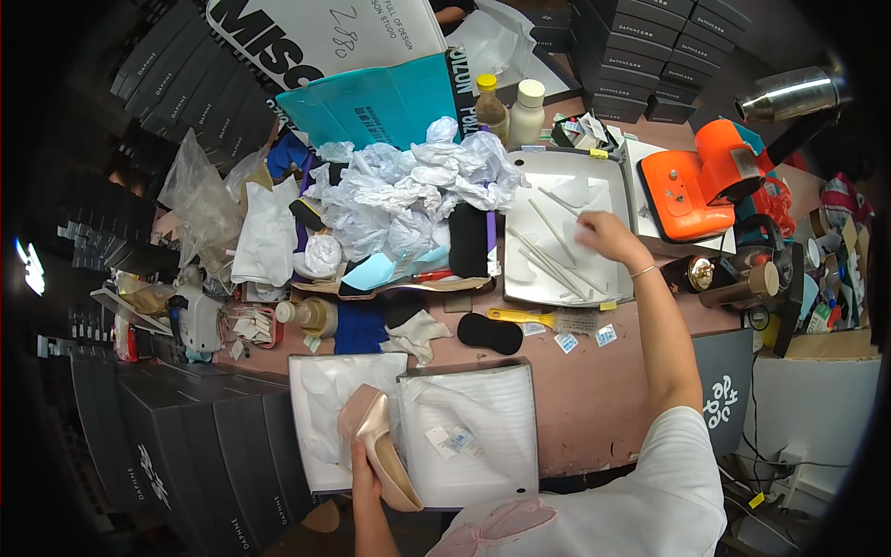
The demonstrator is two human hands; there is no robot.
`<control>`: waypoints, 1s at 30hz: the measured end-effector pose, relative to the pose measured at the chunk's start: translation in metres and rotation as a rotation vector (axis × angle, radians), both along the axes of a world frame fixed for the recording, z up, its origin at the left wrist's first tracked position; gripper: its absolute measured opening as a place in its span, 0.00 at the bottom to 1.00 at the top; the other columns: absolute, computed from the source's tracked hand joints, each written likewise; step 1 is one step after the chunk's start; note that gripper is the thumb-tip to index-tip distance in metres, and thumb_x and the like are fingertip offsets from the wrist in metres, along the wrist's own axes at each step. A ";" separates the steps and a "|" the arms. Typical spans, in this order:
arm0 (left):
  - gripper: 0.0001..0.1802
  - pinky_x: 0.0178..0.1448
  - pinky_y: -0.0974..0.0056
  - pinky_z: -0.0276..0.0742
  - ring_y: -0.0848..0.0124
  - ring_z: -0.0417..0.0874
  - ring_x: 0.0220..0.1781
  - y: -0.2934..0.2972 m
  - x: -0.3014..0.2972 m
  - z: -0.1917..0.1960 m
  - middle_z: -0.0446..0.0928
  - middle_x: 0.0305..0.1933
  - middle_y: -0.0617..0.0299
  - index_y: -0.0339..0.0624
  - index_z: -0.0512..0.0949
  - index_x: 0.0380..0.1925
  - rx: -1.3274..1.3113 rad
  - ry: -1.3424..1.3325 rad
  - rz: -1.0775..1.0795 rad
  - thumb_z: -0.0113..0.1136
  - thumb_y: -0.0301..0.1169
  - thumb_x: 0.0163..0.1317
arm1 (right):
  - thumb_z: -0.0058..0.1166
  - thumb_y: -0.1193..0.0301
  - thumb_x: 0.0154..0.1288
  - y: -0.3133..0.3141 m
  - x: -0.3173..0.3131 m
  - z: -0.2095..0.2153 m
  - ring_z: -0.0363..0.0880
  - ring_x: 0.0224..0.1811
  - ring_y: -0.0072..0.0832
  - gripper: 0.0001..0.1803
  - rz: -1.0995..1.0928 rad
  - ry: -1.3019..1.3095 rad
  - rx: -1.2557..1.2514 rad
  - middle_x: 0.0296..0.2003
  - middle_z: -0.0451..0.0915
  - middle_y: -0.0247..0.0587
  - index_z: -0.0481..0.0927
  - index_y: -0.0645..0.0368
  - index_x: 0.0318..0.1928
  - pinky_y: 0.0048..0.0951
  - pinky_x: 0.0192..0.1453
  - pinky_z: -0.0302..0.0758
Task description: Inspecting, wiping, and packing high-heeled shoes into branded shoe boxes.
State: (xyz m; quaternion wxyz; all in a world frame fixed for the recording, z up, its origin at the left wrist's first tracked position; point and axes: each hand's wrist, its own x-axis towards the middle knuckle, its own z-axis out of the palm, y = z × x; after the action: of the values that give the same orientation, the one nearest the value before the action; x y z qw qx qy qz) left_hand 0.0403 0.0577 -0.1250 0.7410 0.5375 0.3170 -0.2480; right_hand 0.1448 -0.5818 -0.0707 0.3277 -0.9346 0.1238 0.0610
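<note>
Gold, the shoe (373, 429) tilts over the open box (506, 418) — I hold it with the left hand (365, 472), most fingers hidden behind it. I have the right hand (608, 238) above pale sticks (551, 269) in a white tray (608, 190); whether its fingers pinch one, I cannot tell from here. A black pad (490, 334) and yellow brush (546, 319) lie between.

Near the near edge of the worktop (585, 418), left of its middle, the left hand (363, 472) is held with fingers curled, the left forearm (374, 529) pointed forward. The right arm (670, 339) is stretched toward the far edge and slanted inward; the right hand (605, 238) is held with fingers bent, their tips blurred.
</note>
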 end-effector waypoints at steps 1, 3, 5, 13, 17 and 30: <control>0.35 0.43 0.54 0.82 0.58 0.82 0.41 -0.001 0.000 0.001 0.75 0.49 0.52 0.46 0.60 0.63 -0.001 -0.005 -0.011 0.54 0.56 0.64 | 0.61 0.67 0.57 -0.006 0.007 0.000 0.79 0.38 0.50 0.16 -0.126 -0.091 -0.021 0.39 0.80 0.55 0.77 0.66 0.41 0.40 0.46 0.76; 0.35 0.42 0.55 0.82 0.58 0.82 0.40 -0.003 0.002 0.005 0.76 0.47 0.52 0.45 0.62 0.62 -0.002 -0.017 -0.031 0.54 0.56 0.64 | 0.59 0.67 0.59 -0.022 0.027 -0.009 0.78 0.41 0.51 0.14 -0.376 -0.277 -0.061 0.39 0.80 0.55 0.77 0.66 0.40 0.41 0.48 0.74; 0.35 0.42 0.55 0.82 0.58 0.82 0.40 -0.004 0.003 0.004 0.76 0.47 0.52 0.44 0.63 0.61 0.025 -0.014 -0.028 0.53 0.57 0.64 | 0.60 0.69 0.59 -0.040 0.044 -0.028 0.78 0.42 0.48 0.13 -0.437 -0.317 -0.177 0.39 0.79 0.55 0.78 0.66 0.40 0.39 0.48 0.74; 0.40 0.44 0.58 0.81 0.60 0.82 0.41 -0.015 0.000 0.016 0.79 0.43 0.50 0.37 0.71 0.55 0.159 -0.034 -0.021 0.49 0.64 0.62 | 0.58 0.67 0.58 -0.095 0.086 -0.093 0.78 0.46 0.52 0.14 -0.274 -0.059 -0.328 0.42 0.80 0.57 0.77 0.67 0.39 0.42 0.52 0.74; 0.40 0.45 0.58 0.81 0.61 0.82 0.41 -0.007 -0.008 0.006 0.79 0.43 0.51 0.37 0.71 0.55 0.172 -0.019 0.005 0.48 0.65 0.62 | 0.57 0.63 0.57 -0.115 0.077 -0.120 0.79 0.45 0.55 0.20 -0.426 0.020 -0.101 0.41 0.80 0.61 0.77 0.70 0.40 0.42 0.54 0.74; 0.41 0.45 0.59 0.81 0.61 0.82 0.41 -0.005 -0.006 -0.003 0.79 0.43 0.51 0.37 0.71 0.54 0.146 -0.017 -0.008 0.49 0.65 0.61 | 0.69 0.57 0.49 -0.050 0.059 -0.063 0.80 0.47 0.48 0.29 -0.271 0.226 -0.632 0.42 0.82 0.52 0.77 0.60 0.48 0.44 0.53 0.75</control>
State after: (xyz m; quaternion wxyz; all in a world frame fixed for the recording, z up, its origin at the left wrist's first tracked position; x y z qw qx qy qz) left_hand 0.0341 0.0525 -0.1277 0.7015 0.5935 0.3257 -0.2226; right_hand 0.2036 -0.6317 -0.1337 0.0118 -0.9523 0.2946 0.0786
